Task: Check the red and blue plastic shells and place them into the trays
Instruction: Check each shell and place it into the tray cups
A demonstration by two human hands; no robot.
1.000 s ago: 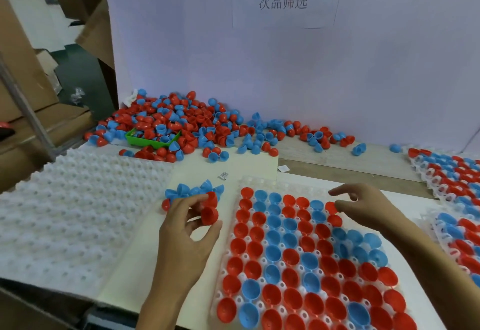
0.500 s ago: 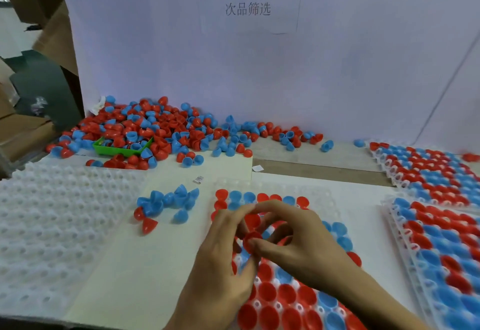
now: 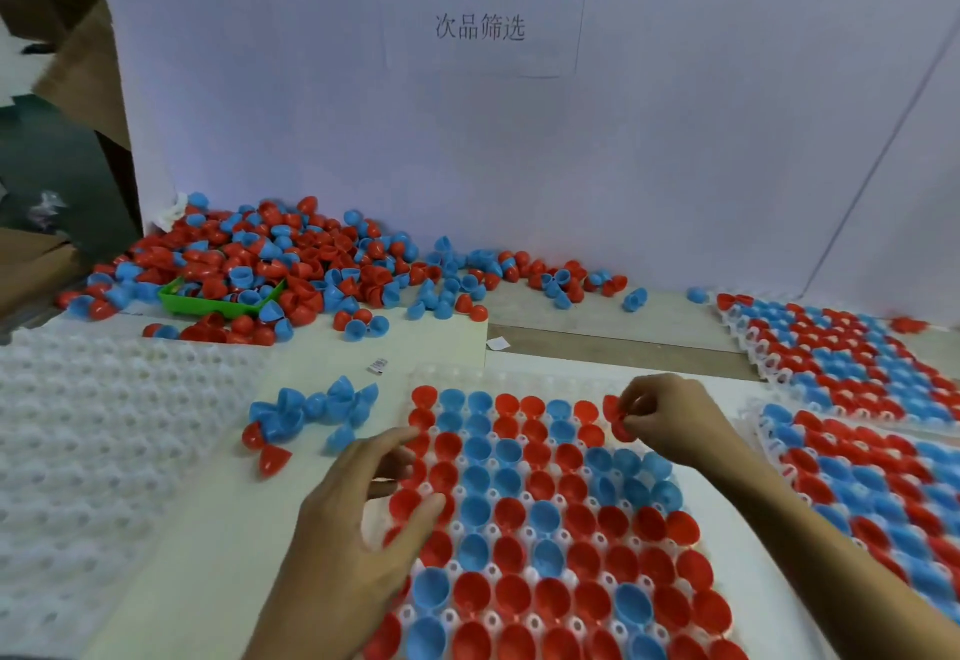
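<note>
A white tray (image 3: 422, 374) in front of me holds rows of red and blue shells, open side up. My right hand (image 3: 662, 417) pinches a red shell (image 3: 614, 411) just above the tray's far right corner. A second red shell sits right below that hand's fingers. Over the tray's left side my left hand (image 3: 363, 508) hovers with its fingers loosely spread and nothing in them, the thumb near a red shell. Left of the tray lies a small cluster of blue shells (image 3: 317, 410) with two red shells (image 3: 265, 451) beside it.
A big pile of loose red and blue shells (image 3: 270, 259) lies against the back wall around a green dish (image 3: 208, 301). An empty white dimpled tray (image 3: 78, 451) covers the left. Two filled trays (image 3: 831, 347) (image 3: 883, 482) lie at the right.
The hands met over the tray and the red shell passed from left to right. They have since parted: the right carried it to the far right corner, the left drew back empty.
</note>
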